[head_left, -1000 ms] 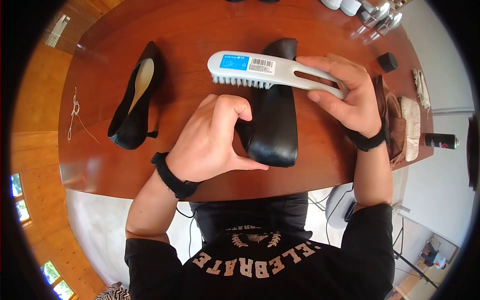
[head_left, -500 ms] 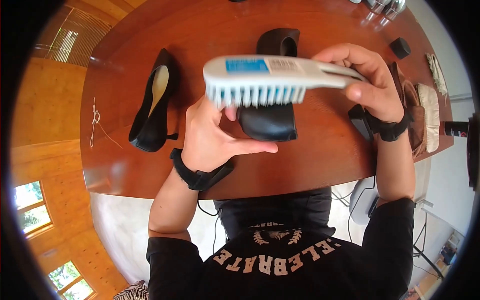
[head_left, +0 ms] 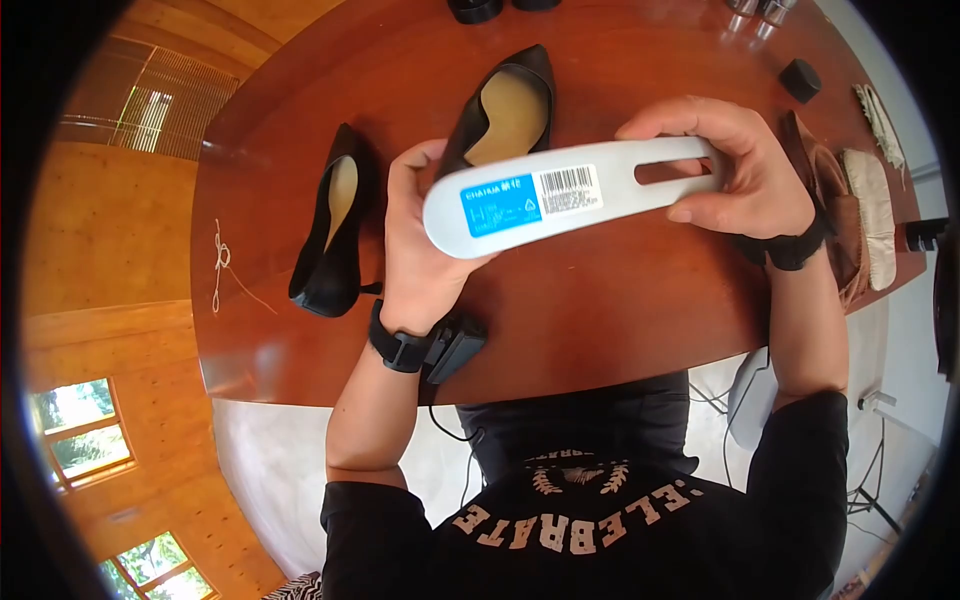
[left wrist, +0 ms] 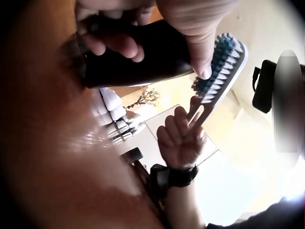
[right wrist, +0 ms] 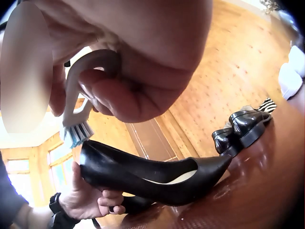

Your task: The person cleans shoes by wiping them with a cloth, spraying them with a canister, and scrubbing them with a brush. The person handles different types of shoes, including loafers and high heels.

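My left hand (head_left: 425, 250) holds a black high-heeled pump (head_left: 512, 112) by its heel end; its beige insole faces up and its pointed toe points away. The right hand (head_left: 755, 175) grips a white scrub brush (head_left: 612, 195) by its slotted handle, thumb on the near side. In the head view the brush's labelled back covers the shoe's heel end. White and blue bristles (right wrist: 78, 133) sit right at the pump's back rim in the right wrist view. The matching pump (head_left: 325, 270) stands on the table, left of my left hand.
Black shiny loafers (right wrist: 248, 126) stand at the table's far side. A knotted string (head_left: 222, 265) lies on the left. Toward the right are a small black block (head_left: 800, 80), brown cloth (head_left: 815, 180), a cream pad (head_left: 868, 225) and silver containers (head_left: 745, 8).
The held pump has turned so its insole shows upward. The brush has tilted, its labelled back now facing the head camera and its bristles hidden there. The right hand keeps its grip.
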`<control>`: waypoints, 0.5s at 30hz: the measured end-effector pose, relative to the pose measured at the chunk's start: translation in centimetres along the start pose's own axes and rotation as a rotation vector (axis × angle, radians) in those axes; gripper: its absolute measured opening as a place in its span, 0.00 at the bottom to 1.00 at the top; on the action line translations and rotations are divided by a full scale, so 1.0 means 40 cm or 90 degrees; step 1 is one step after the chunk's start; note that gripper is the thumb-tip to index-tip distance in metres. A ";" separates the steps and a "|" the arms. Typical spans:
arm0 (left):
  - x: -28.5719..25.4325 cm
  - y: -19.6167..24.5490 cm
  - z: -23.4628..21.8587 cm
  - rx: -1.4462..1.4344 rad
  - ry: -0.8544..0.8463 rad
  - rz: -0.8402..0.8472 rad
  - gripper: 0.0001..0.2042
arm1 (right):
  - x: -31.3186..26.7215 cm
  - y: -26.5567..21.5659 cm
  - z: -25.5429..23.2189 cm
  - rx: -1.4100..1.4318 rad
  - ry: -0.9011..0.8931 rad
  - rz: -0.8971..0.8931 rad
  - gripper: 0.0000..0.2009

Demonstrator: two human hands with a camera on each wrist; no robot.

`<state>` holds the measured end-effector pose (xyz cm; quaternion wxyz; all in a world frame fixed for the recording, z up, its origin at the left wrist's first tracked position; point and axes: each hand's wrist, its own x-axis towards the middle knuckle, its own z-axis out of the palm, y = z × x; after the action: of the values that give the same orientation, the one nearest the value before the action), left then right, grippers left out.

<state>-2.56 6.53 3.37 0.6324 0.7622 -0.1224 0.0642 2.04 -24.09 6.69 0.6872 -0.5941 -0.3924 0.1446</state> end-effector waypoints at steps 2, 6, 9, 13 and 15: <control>0.006 -0.016 0.011 -0.185 0.065 -0.080 0.39 | -0.002 0.003 -0.001 -0.010 -0.004 0.004 0.24; 0.019 -0.011 -0.011 -0.422 0.018 -0.127 0.26 | -0.002 0.016 -0.008 -0.077 0.031 0.030 0.24; 0.028 -0.024 -0.029 -0.484 -0.044 -0.186 0.33 | 0.004 0.034 -0.011 -0.139 0.070 0.042 0.22; 0.036 -0.044 -0.048 -0.645 -0.071 -0.256 0.35 | 0.011 0.045 -0.010 -0.178 0.111 0.070 0.22; 0.038 -0.043 -0.050 -0.677 -0.042 -0.282 0.35 | 0.016 0.045 -0.018 -0.242 0.123 0.075 0.22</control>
<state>-0.53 8.63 2.49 0.9229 0.3483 0.0051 -0.1643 3.44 -23.74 5.27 0.5874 -0.7461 -0.3095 0.0501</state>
